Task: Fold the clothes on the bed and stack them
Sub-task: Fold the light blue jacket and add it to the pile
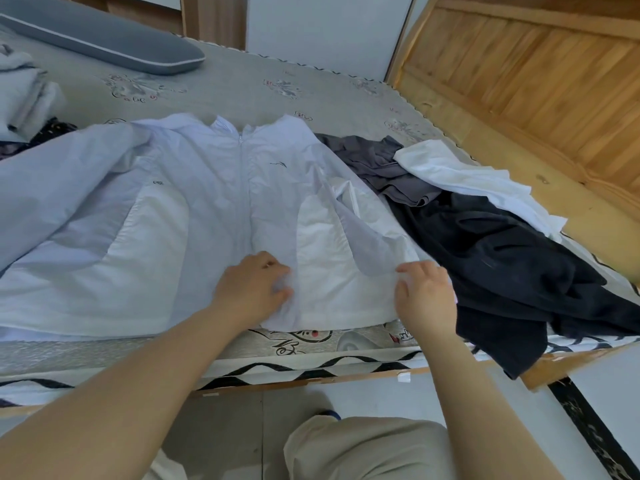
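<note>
While the left hand [254, 284] has its fingers bunched into the hem of the pale zip-up jacket [207, 216], right near the zipper line, the right hand [424, 292] pinches the same hem out at the jacket's right corner. So both are clamped on fabric, a little apart from each other, and my guess is they're tugging the bottom edge flat before any fold gets made. The jacket itself lies face up and zipped across the near edge of the bed [242, 88], sleeves flopped out to the sides, which looks like the right setup for folding the sleeves in.

Just beside the right hand sits the rest of the pile: a black garment [502, 271] hanging over the edge, a grey one [374, 161] behind it, a white one [460, 181] draped on top. A grey pillow [104, 39] lies far back.
</note>
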